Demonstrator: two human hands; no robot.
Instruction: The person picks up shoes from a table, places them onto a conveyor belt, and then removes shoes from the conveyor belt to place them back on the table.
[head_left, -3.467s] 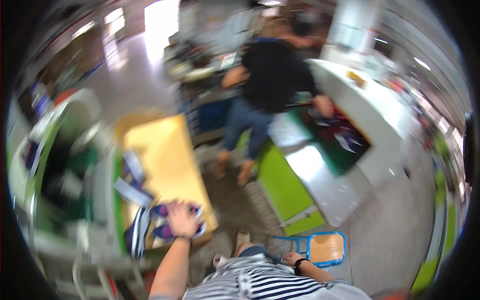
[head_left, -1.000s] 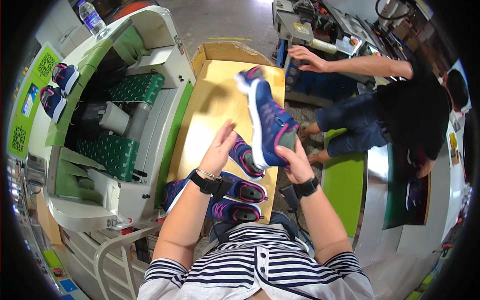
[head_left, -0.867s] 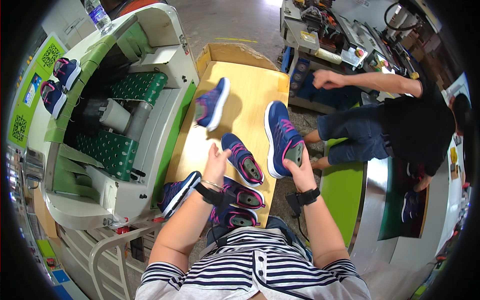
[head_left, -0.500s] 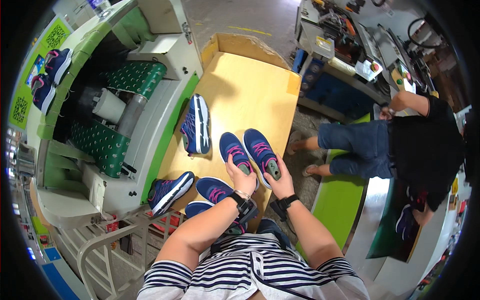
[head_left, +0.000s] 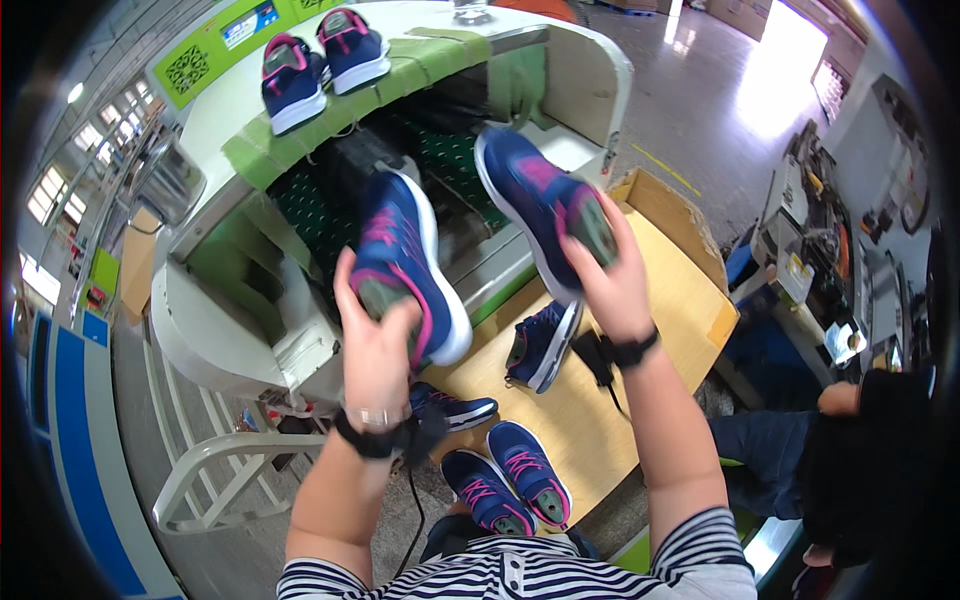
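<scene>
My left hand (head_left: 375, 335) is closed round the heel end of a navy sneaker (head_left: 420, 265) with pink laces and a white sole. In my right hand (head_left: 615, 285) is a matching sneaker (head_left: 522, 185), gripped at its heel. A grey-green insert shows in the opening of each. Both sneakers are lifted off the table, toes away from me, in front of the machine's opening (head_left: 440, 150). Below them on the wooden table (head_left: 640, 330) lie two sneakers on their sides, one sneaker (head_left: 545, 345) and another sneaker (head_left: 455, 408). An upright pair of sneakers (head_left: 530, 470) stands nearest my body.
The white machine (head_left: 215, 325) has green tape along its rim, and a pair of sneakers (head_left: 352, 50) sits on top. A metal rail (head_left: 240, 445) stands at the left, near a steel pot (head_left: 170, 180). Another person in dark clothes (head_left: 860, 470) is at the right.
Both hands have lifted their sneakers from the table, carrying them forward and apart toward the machine. My view has turned left toward the machine.
</scene>
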